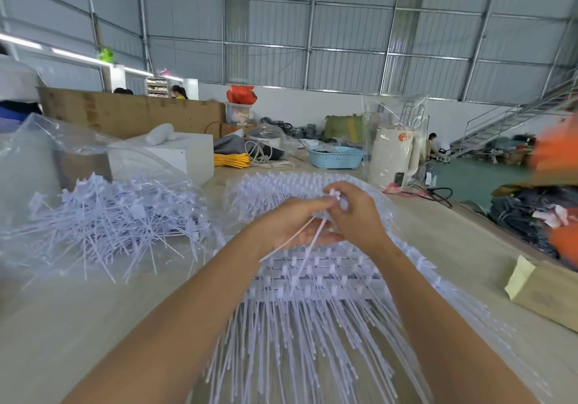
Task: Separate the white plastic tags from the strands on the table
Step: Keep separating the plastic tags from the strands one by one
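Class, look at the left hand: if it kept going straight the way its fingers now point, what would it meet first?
Probably the right hand: the left hand points rightward at it, and both pinch the same white tag. Depth is unclear.

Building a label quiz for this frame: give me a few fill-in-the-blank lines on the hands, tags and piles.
1. Both hands, left hand and right hand, pinch a white ____ tag.
2. The loose pile of separated tags lies to the person's ____.
3. The basket further back on the table is ____ in colour.

Missing words: plastic; left; blue
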